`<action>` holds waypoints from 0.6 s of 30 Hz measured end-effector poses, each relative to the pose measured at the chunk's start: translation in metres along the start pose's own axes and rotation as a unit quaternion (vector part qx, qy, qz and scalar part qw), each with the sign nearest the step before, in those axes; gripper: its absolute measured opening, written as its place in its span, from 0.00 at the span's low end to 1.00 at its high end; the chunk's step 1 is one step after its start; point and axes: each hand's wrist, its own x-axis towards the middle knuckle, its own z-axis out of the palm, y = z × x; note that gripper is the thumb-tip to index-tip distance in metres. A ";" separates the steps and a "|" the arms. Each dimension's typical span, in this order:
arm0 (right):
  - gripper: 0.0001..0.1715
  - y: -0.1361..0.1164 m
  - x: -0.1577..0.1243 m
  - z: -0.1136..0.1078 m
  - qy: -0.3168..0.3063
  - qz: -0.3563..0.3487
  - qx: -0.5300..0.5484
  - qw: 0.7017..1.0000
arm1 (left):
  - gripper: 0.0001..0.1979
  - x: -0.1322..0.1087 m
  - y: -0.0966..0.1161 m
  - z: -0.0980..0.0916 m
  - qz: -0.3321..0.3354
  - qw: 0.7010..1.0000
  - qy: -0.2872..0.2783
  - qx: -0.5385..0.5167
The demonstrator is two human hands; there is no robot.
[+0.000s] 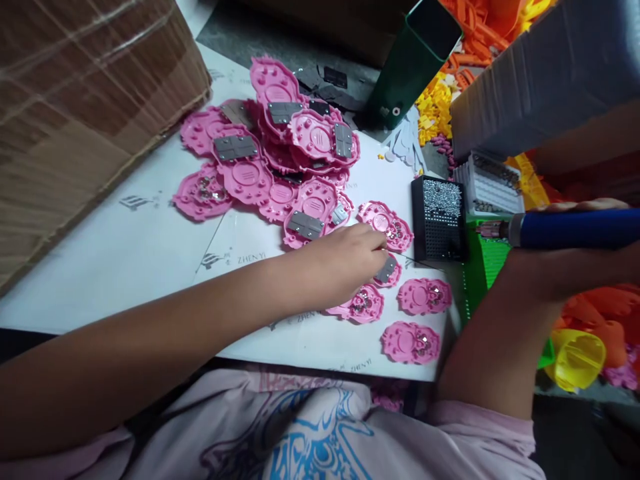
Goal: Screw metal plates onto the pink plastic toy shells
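Observation:
My left hand (pixel 350 260) is closed at the edge of a pink plastic shell (pixel 395 277) that carries a grey metal plate (pixel 387 269); the palm hides part of the shell. In my right hand (pixel 535 270), at the right side, is a blue electric screwdriver (pixel 580 229), its tip pointing left. Just above my left fingers lies another pink shell (pixel 380 219) with small metal parts in it. Three similar shells lie nearby: one below the left hand (pixel 363 303), one further right (pixel 424 296), one at the near edge (pixel 411 342).
A heap of pink shells (pixel 247 175), many with grey plates, covers the table's back. A black tray (pixel 443 213) of small screws stands at right, beside a green basket (pixel 493 257). A cardboard box (pixel 95 113) borders the left; a dark green bin (pixel 410 67) stands behind.

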 end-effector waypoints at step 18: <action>0.15 0.024 0.006 -0.001 -0.029 -0.086 0.034 0.995 | 0.10 0.001 0.001 0.000 0.003 1.000 0.005 0.005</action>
